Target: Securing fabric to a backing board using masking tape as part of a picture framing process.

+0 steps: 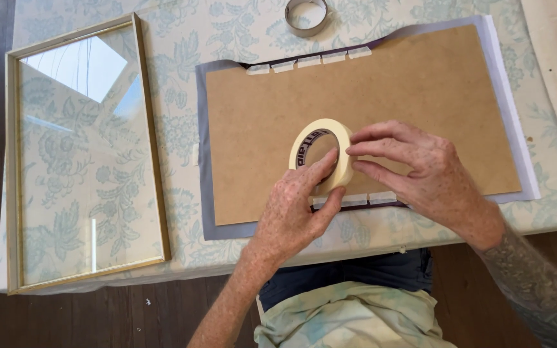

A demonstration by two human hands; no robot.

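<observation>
both hands are working a roll of masking tape (322, 153) standing on edge on the brown backing board (420, 96), near the board's front edge. left hand (291, 212) is pinching the roll, thumb under, fingers through the core. right hand (420, 171) is closing narrow fingertips on the roll's outer rim, likely picking at the tape end. roll looks light and stiff with a tacky free end; best held by the core. short tape strips (309, 61) are lining the board's far edge, more at the front. fabric under the board looks soft. glazed gold frame (149, 129) at the table's left edge looks fragile
</observation>
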